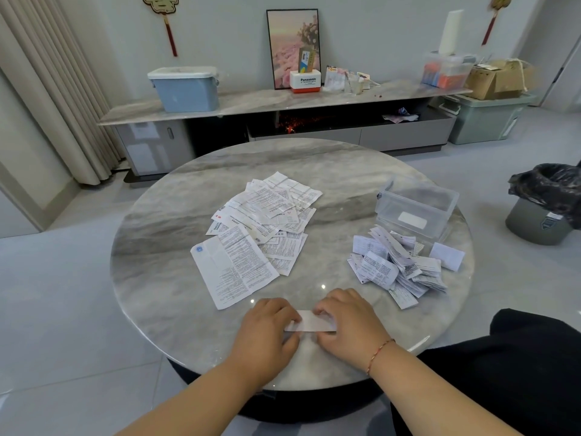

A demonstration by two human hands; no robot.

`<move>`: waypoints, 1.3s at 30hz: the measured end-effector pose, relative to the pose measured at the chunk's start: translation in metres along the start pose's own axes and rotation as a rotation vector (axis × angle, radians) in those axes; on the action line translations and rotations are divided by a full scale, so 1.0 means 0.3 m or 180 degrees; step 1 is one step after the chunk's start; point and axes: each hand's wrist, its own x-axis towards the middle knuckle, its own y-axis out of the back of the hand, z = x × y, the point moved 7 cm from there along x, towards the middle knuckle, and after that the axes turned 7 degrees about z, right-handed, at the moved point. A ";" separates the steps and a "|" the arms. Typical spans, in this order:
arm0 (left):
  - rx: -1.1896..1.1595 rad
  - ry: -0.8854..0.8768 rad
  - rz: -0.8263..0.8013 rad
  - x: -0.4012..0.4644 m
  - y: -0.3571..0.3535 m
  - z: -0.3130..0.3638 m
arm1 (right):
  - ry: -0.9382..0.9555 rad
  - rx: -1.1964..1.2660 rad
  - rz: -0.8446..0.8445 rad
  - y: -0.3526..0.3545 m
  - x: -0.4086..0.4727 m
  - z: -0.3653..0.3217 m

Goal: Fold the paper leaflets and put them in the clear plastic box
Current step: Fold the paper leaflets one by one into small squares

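Together, left hand [267,328] and right hand [349,322] press a folded leaflet [311,324] flat.

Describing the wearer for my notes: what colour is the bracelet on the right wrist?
Red, with a small gold part: a thin string bracelet, seen in the head view.

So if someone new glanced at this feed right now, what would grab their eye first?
Probably both hands, left hand and right hand, pressing a folded leaflet at the round table's near edge. Next, the loose flat sheets at centre and the folded pile in front of the clear plastic box, right.
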 end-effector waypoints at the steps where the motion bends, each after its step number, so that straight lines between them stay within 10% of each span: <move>1: 0.0053 -0.0042 -0.0032 0.003 -0.001 0.000 | 0.0062 -0.0010 -0.0082 -0.009 -0.002 -0.006; 11: 0.1027 -0.1245 0.0416 0.009 -0.019 0.076 | 0.0827 -0.0334 0.0421 0.013 -0.009 -0.081; 26: 0.0576 -0.0404 0.0647 0.130 0.165 0.035 | -0.0304 0.0492 0.1058 0.190 0.039 0.098; 32: 0.0208 -0.0593 0.0398 0.132 0.155 0.119 | 0.0231 0.0716 0.0551 0.138 0.049 -0.023; 39: -0.0289 -0.0016 0.0335 0.149 0.207 0.014 | -0.0476 0.1023 0.0593 0.136 0.065 0.037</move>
